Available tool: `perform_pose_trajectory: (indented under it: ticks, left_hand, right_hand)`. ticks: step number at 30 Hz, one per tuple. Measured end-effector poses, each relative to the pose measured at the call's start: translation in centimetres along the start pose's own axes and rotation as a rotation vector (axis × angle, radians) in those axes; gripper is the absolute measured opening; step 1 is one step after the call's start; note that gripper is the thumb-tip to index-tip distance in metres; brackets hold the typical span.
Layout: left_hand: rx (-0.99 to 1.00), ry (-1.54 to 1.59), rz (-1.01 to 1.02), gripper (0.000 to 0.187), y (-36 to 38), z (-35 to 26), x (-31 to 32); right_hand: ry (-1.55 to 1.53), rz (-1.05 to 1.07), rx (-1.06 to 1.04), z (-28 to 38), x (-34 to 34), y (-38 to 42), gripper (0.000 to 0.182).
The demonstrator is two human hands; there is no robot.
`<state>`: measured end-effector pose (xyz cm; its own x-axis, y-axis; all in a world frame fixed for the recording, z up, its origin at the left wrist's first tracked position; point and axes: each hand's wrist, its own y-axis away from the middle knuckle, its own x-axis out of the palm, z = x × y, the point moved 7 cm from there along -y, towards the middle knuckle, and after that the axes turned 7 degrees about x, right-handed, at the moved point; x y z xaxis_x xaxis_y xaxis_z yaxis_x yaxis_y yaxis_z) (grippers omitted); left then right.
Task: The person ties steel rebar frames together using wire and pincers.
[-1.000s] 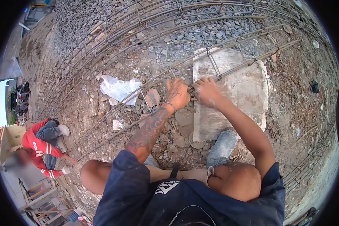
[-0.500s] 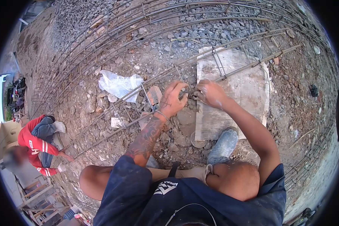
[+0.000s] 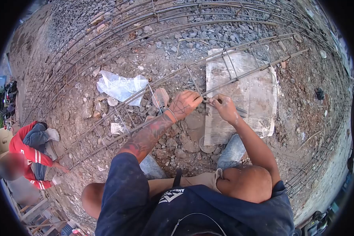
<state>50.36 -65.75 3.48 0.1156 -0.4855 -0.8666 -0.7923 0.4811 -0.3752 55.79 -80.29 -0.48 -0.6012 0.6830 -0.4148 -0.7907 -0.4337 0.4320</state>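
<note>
A long rebar cage (image 3: 240, 72) of rusty bars and square stirrups lies across rubble and a pale board (image 3: 247, 94). My left hand (image 3: 187, 103), with a tattooed forearm and a wrist bracelet, is closed around a cage bar at a stirrup joint. Just to its right, my right hand (image 3: 224, 108) pinches something thin at the same joint, likely a tie wire or small tool; it is too small to tell which. The two hands nearly touch. My knees and one shoe (image 3: 232, 151) are below them.
More rebar cages (image 3: 145, 23) lie on grey gravel at the back. A crumpled white plastic bag (image 3: 120, 87) and a brick piece (image 3: 160, 97) sit left of my hands. Another person in a red top (image 3: 25, 151) crouches at the far left. Rebar (image 3: 322, 165) also runs along the right.
My left hand has gone from open fingers to a closed grip on the bar. My right hand has dropped slightly and turned at the joint. The view has shifted a little.
</note>
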Motion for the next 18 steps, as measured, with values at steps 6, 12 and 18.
perform_pose_trajectory:
  ticks: [6, 12, 18]
  left_hand:
    - [0.054, 0.055, 0.005, 0.021, 0.0, 0.6, 0.4]
    - [-0.437, 0.44, -0.098, 0.014, 1.0, 3.3, 0.6]
    - [-1.052, 0.582, 0.021, 0.018, 7.0, 7.2, 1.4]
  right_hand:
    - [-0.056, -0.022, 0.0, -2.4, 1.2, 0.4, 0.019]
    - [0.172, -0.142, -0.2, -2.3, 4.4, 1.5, 0.015]
    - [0.556, -0.233, -0.435, 0.5, 2.7, 2.0, 0.043]
